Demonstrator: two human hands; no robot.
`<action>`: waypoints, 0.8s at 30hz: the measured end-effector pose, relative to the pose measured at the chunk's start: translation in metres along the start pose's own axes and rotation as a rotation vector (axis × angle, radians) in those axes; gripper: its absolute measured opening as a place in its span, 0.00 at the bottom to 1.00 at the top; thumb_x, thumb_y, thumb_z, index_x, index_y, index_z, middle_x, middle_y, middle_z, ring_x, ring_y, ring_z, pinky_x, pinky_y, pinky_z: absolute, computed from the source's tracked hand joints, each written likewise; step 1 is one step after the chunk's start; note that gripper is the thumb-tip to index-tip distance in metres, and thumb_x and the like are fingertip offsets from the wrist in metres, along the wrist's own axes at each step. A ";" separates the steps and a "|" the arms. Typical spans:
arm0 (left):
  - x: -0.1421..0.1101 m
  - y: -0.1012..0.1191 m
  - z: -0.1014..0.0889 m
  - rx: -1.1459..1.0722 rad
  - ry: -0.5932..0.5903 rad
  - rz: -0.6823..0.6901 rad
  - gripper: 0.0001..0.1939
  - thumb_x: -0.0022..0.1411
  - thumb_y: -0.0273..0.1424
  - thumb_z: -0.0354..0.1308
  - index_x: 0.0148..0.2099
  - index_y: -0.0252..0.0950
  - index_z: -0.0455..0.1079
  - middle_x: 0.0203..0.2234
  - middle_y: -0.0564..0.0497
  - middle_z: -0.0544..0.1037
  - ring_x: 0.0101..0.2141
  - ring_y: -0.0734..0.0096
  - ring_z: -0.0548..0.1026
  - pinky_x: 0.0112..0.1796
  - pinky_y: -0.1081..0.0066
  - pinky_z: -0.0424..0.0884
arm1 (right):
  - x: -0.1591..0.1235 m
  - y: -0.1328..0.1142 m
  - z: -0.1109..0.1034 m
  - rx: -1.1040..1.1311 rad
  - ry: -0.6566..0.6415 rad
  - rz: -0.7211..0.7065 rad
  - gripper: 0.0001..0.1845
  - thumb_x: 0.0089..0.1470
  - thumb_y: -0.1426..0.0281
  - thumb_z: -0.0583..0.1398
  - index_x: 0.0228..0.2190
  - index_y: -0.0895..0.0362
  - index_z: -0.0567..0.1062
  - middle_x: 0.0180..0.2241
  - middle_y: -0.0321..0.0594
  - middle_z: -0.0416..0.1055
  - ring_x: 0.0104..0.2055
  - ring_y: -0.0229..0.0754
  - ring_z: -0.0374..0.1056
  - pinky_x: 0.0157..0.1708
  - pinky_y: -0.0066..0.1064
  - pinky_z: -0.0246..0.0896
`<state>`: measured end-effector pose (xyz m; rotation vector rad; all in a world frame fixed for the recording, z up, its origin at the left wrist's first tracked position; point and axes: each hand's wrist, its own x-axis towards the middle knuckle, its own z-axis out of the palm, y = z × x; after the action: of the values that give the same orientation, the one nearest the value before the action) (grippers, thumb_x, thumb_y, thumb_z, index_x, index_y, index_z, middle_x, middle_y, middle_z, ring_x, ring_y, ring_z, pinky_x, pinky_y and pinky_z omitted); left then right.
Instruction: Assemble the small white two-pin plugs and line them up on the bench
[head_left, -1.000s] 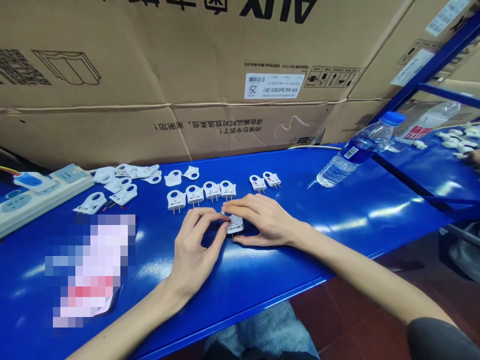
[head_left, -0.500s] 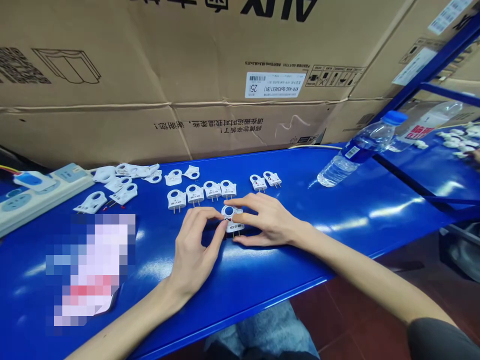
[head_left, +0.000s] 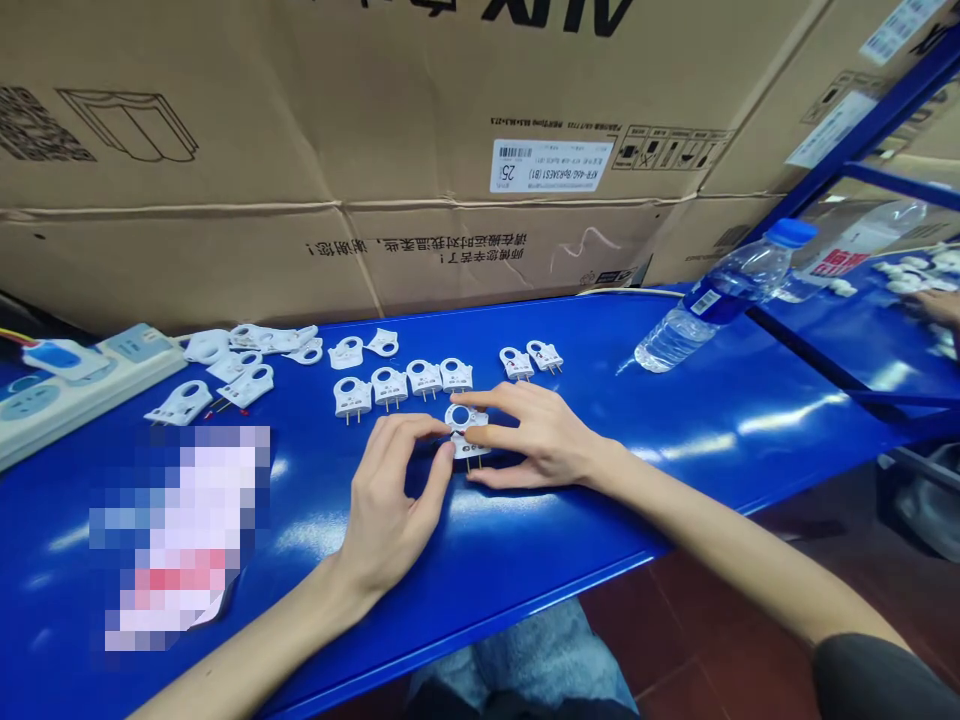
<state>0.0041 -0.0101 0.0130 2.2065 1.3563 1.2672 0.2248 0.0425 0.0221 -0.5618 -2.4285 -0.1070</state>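
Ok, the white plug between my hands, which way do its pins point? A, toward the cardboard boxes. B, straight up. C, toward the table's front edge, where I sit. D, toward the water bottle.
C: the two metal pins of the white plug between the left hand and right hand stick out toward the blue table's near edge.

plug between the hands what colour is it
The plug is white, with brass-coloured pins, as the head view shows.

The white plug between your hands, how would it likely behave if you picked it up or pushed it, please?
The white plug looks light and stiff, judging by its moulded plastic and thin pins. Its flat body should not roll, but may slide on the glossy blue bench.
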 end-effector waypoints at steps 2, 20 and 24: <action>0.000 0.000 0.000 -0.007 0.008 -0.008 0.05 0.71 0.28 0.57 0.48 0.40 0.68 0.41 0.50 0.77 0.43 0.66 0.75 0.45 0.63 0.74 | 0.000 0.000 0.000 0.006 0.004 0.006 0.15 0.65 0.56 0.63 0.42 0.55 0.79 0.57 0.48 0.76 0.41 0.43 0.74 0.39 0.37 0.68; 0.000 0.001 -0.001 -0.005 -0.013 0.028 0.08 0.71 0.26 0.56 0.51 0.40 0.70 0.43 0.50 0.77 0.44 0.65 0.77 0.46 0.62 0.75 | -0.002 0.003 0.002 0.028 0.006 0.043 0.18 0.64 0.55 0.63 0.47 0.56 0.77 0.57 0.49 0.76 0.44 0.45 0.76 0.40 0.38 0.71; 0.000 0.001 -0.001 0.000 -0.022 0.047 0.09 0.71 0.25 0.55 0.52 0.40 0.70 0.43 0.49 0.77 0.45 0.65 0.76 0.48 0.62 0.74 | -0.002 0.003 0.001 0.038 -0.015 0.053 0.18 0.64 0.55 0.63 0.47 0.55 0.77 0.57 0.49 0.76 0.46 0.46 0.76 0.42 0.39 0.71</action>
<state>0.0041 -0.0110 0.0141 2.2582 1.3033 1.2547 0.2269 0.0443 0.0197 -0.6111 -2.4230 -0.0340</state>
